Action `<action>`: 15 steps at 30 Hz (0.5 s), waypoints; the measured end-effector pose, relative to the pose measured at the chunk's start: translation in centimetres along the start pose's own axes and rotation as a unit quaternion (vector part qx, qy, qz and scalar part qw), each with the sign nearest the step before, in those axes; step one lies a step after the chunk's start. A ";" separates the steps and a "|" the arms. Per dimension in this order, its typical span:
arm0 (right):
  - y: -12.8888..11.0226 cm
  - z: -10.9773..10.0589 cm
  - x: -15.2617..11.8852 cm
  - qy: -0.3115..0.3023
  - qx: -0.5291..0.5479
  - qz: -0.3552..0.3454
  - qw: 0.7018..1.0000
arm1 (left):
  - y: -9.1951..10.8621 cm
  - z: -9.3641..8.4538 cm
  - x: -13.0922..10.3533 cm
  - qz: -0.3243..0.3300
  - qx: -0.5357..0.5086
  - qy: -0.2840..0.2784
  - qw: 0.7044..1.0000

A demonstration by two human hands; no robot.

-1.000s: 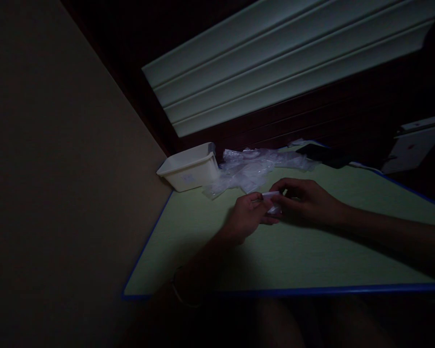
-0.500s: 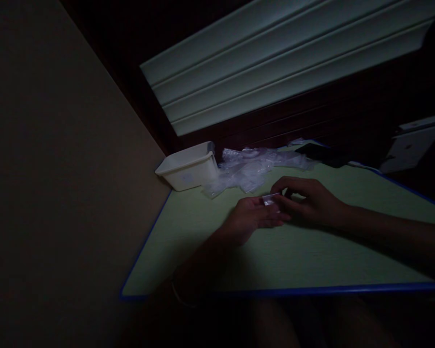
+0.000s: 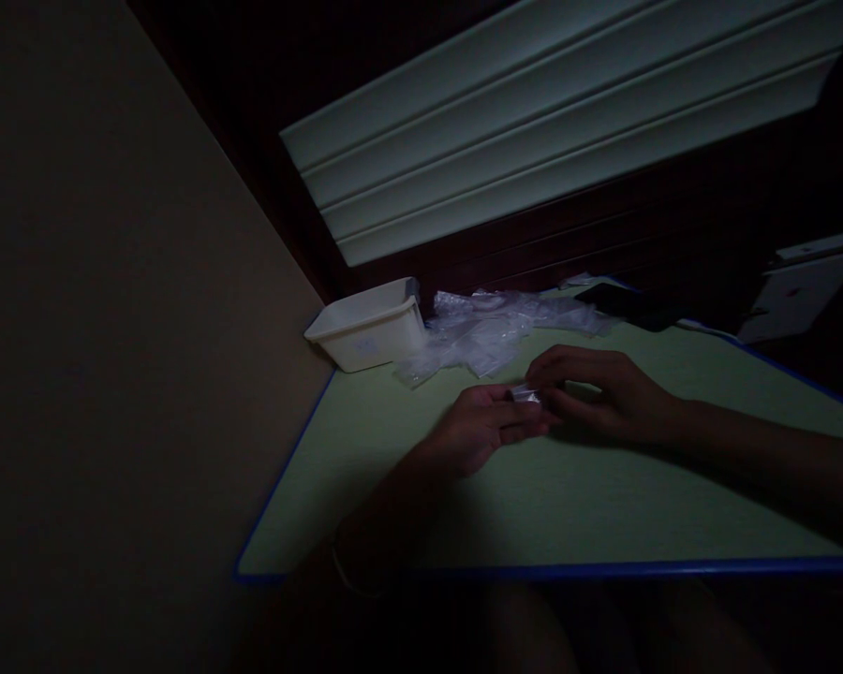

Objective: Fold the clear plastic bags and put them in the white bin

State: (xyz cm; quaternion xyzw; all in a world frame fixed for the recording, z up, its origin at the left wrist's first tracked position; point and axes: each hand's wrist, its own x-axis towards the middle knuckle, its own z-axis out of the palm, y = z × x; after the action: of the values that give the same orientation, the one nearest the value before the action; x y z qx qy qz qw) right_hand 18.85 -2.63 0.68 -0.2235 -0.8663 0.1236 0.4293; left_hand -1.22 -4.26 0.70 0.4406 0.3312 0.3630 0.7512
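Note:
Above the middle of the green table [image 3: 569, 524], a small clear plastic bag [image 3: 525, 395] shines between my two hands. My left hand [image 3: 479, 426] is closed on it from the left, thumb on top and fingers below. From the right, my right hand [image 3: 597, 388] pinches at the bag's upper right edge with thumb and fingertips. The fingers cover much of the bag, and whether anything is inside it is too dark to tell.
A white plastic bin [image 3: 369, 332] stands at the table's back left corner, by the wall. Beside it lies a heap of clear plastic bags [image 3: 484, 332]. Farther right is a dark flat object [image 3: 632, 304]. A pale boxy object [image 3: 801, 290] is beyond the table's right edge.
The fingers of my right hand have moved up and left onto the bag's top edge, covering more of it. My left hand has barely moved. The view has shifted slightly.

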 end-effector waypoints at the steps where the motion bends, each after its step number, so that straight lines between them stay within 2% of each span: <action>1: 0.1 0.0 0.0 0.000 -0.001 -0.007 1.000 | 0.2 0.0 -0.1 -0.002 0.001 -0.001 1.000; 5: 0.4 -0.2 -0.1 -0.014 -0.010 -0.028 0.999 | 0.5 -0.3 -0.1 -0.006 0.004 -0.004 1.000; 11: 0.6 -0.5 -0.2 -0.054 0.002 -0.039 0.998 | 0.0 -0.8 0.3 0.025 0.005 0.012 1.000; 13: 0.5 -0.5 -0.1 -0.047 0.019 -0.024 0.998 | -0.1 -0.9 0.4 0.038 0.026 0.017 0.999; 15: 0.2 -0.4 0.1 -0.029 0.046 0.026 0.998 | -0.2 -0.9 0.5 0.055 0.050 0.026 0.997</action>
State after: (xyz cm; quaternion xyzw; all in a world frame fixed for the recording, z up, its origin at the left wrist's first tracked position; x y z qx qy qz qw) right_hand 19.17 -2.35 0.93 -0.2222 -0.8658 0.1804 0.4105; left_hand -1.62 -3.51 0.11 0.4853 0.3435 0.3986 0.6983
